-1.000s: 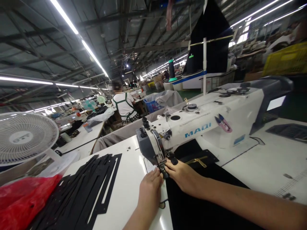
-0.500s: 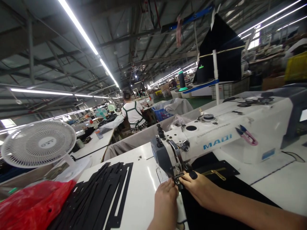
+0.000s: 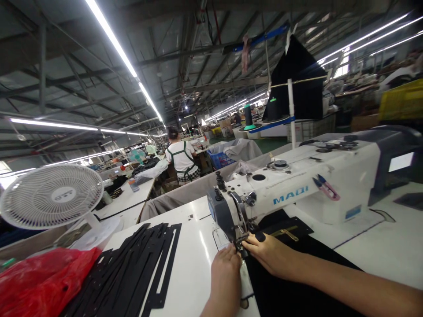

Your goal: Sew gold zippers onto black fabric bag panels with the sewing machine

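A white sewing machine (image 3: 294, 193) stands in front of me, and both hands are at its presser foot. Black fabric (image 3: 280, 293) runs under the machine head and down over the table edge toward me. My left hand (image 3: 225, 273) is closed at the fabric's left edge, just before the foot; its fingertips are partly hidden. From the right, my right hand (image 3: 272, 255) pinches and presses the fabric close to the needle, with a dark oval patch on a finger. Behind that hand lies a gold-coloured metal piece (image 3: 290, 233), on a black strip.
Black cut strips with slots (image 3: 132, 268) are piled at left, beside a red plastic bag (image 3: 46, 277). A white fan (image 3: 53, 198) stands behind them. Pink-handled thread snips (image 3: 326, 187) rest against the machine arm. Thread cones (image 3: 248, 116) stand beyond. A co-worker (image 3: 181, 156) sits further off.
The view has shifted slightly, so the machine appears a little lower and further left. Both hands stay at the presser foot with hardly any change in their grip.
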Tool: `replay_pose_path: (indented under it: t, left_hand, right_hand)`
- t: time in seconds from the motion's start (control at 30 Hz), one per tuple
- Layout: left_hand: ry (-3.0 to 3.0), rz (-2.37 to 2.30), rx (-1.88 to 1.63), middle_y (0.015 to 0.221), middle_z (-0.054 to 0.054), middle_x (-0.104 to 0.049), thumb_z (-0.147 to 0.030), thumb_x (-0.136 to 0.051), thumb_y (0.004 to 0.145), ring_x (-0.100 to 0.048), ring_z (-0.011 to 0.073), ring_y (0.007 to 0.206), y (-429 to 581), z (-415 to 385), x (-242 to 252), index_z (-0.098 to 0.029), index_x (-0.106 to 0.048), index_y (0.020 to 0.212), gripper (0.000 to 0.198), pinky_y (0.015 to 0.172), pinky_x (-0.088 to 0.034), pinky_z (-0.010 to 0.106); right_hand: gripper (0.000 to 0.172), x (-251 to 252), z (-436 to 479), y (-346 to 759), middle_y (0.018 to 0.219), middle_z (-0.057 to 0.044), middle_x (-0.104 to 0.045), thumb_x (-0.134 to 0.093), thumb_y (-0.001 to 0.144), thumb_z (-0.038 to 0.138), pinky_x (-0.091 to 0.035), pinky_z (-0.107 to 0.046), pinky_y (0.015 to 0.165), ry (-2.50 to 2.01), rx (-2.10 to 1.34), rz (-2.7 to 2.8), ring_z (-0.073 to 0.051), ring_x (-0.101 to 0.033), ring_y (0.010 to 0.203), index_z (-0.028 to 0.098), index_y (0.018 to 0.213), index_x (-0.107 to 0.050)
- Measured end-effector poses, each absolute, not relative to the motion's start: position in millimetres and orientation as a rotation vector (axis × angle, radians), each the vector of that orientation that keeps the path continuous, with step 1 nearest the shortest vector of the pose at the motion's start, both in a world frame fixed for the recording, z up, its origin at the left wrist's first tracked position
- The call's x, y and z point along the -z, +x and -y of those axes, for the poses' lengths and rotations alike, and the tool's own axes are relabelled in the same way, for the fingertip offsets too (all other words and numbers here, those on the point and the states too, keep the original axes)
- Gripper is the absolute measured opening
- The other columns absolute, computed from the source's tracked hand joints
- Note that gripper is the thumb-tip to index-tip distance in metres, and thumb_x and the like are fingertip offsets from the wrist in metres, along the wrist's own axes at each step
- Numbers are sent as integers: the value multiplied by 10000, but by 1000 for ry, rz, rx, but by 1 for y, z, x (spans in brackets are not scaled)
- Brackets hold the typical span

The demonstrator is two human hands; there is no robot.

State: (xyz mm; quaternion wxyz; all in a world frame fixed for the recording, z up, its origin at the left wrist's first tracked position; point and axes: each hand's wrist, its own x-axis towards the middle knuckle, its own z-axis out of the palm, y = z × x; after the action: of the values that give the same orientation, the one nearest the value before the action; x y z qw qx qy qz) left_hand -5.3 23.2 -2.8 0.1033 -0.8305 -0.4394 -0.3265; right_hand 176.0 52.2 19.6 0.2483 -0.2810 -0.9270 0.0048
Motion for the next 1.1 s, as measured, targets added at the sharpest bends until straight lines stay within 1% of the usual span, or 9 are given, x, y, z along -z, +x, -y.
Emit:
replay_pose_path:
  t: [0.1,0.33,0.5,0.6,0.73,0.87,1.0,1.1]
  left_hand:
    - [-2461,1301,945,884,73,-713,34,-547,734,-675,217,837,-6,-24,2,-171,-632,747,222,820,-540,373]
    - [-2493,1301,919,947,73,-705,7,-494,762,-664,216,890,-8,-27,0,-182,-632,857,253,834,-534,380]
    - [-2498,1327,884,935,75,-708,-39,-499,797,-664,226,897,-8,-27,-2,-182,-645,857,213,830,-535,391]
    - [-2480,1337,887,940,71,-708,-48,-489,806,-665,222,897,-7,-25,-3,-188,-645,846,213,839,-531,388]
    - [-2479,1327,922,946,68,-707,-58,-490,809,-663,219,899,-4,-22,-6,-184,-635,826,193,834,-534,383]
    - [-2460,1362,931,911,65,-712,-52,-504,796,-668,221,874,-2,-20,-8,-182,-624,793,177,822,-538,390]
    - [-2467,1390,946,898,69,-710,-52,-486,792,-669,220,853,-2,-22,-7,-184,-626,796,193,819,-534,396]
    - [-2470,1470,1022,920,78,-704,-72,-485,786,-660,234,870,-4,-23,-5,-191,-644,782,198,816,-527,415]
  right_hand:
    - [338,-20,-52,176,1038,-137,-620,-336,824,70,-451,-347,846,-769,-50,2513,-222,-569,964,93,1029,-604]
    - [335,-17,-58,175,1016,-119,-626,-352,804,64,-433,-342,842,-789,-106,2497,-207,-565,928,128,1020,-600]
    - [297,-14,-61,176,954,-94,-639,-353,824,72,-430,-320,817,-754,-108,2463,-193,-571,870,146,968,-603]
    - [302,-11,-62,177,973,-103,-639,-342,849,92,-429,-325,817,-741,-101,2451,-196,-571,874,143,994,-601]
    - [307,-7,-59,179,1014,-105,-634,-311,884,119,-422,-349,849,-769,-150,2417,-199,-571,897,145,1012,-589]
    - [292,-6,-55,180,1019,-97,-634,-320,880,120,-414,-372,873,-802,-179,2391,-206,-569,906,159,991,-587]
    - [297,-3,-56,178,1000,-80,-637,-339,869,116,-391,-395,923,-834,-177,2380,-198,-567,918,170,1024,-587]
    - [276,2,-58,175,1059,-90,-628,-397,869,167,-314,-471,1000,-922,-80,2355,-227,-536,1035,167,1070,-585]
